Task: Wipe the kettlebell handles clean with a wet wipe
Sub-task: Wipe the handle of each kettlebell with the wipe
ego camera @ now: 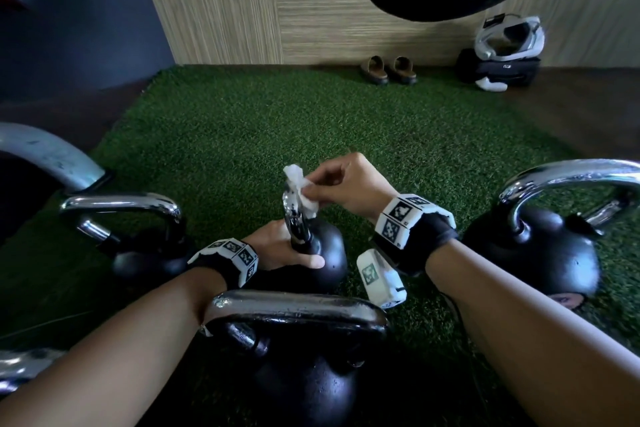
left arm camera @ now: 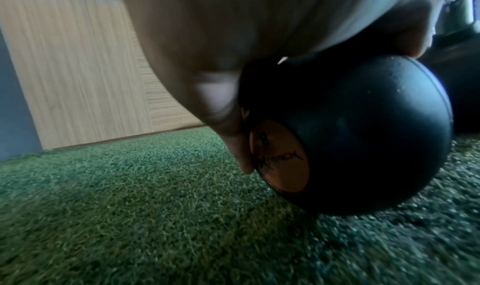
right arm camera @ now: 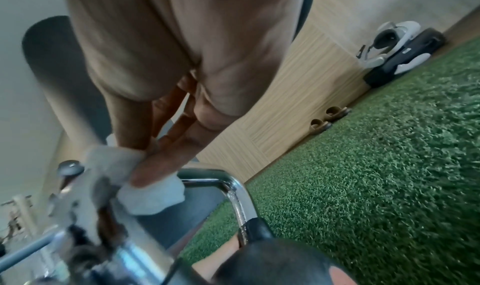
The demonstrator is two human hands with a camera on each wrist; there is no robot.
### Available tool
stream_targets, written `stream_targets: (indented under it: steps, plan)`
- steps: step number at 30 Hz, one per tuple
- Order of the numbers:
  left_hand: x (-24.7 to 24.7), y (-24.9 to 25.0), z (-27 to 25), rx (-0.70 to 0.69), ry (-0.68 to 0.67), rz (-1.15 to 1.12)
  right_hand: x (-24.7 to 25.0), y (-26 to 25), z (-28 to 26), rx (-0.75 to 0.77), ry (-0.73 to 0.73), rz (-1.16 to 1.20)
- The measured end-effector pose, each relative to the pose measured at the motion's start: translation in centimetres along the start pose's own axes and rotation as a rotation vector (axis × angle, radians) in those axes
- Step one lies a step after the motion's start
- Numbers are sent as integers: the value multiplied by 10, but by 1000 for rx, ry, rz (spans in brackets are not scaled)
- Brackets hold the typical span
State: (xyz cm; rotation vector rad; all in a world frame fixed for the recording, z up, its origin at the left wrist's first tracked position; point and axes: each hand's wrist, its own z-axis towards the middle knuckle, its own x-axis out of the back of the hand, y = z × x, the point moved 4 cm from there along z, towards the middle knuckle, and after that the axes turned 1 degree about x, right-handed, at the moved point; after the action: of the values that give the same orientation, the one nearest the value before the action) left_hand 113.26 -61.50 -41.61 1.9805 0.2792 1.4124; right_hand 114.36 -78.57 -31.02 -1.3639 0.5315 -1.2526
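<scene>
The right hand (ego camera: 349, 184) pinches a white wipe (ego camera: 301, 189) between thumb and fingertips against the top of the chrome handle (ego camera: 294, 218). The kettlebell (ego camera: 327, 253) stands toward the near edge of the green mat (ego camera: 242, 132). The left hand (ego camera: 280, 250) cups its black ball, fingers curled round it.

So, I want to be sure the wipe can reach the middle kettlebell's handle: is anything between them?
Nothing visible. The right hand pinches the wipe right against the top of the handle. The left hand holds the kettlebell low on its ball, below the stretch being wiped.
</scene>
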Motion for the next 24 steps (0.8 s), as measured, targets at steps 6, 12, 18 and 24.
stream_targets:
  steps: [6,12,18,24]
  plan:
    - [3,-14,4,12,22,-73,-11,-10,6,22,-91,19]
    - [3,-11,-3,-32,-25,-69,-24,8,-3,-18,-221,-105]
    - [1,-8,-11,-87,-11,-36,-23,13,3,-36,-256,-152]
    - [0,1,-9,-79,-47,179,-34,28,14,-102,-476,-402]
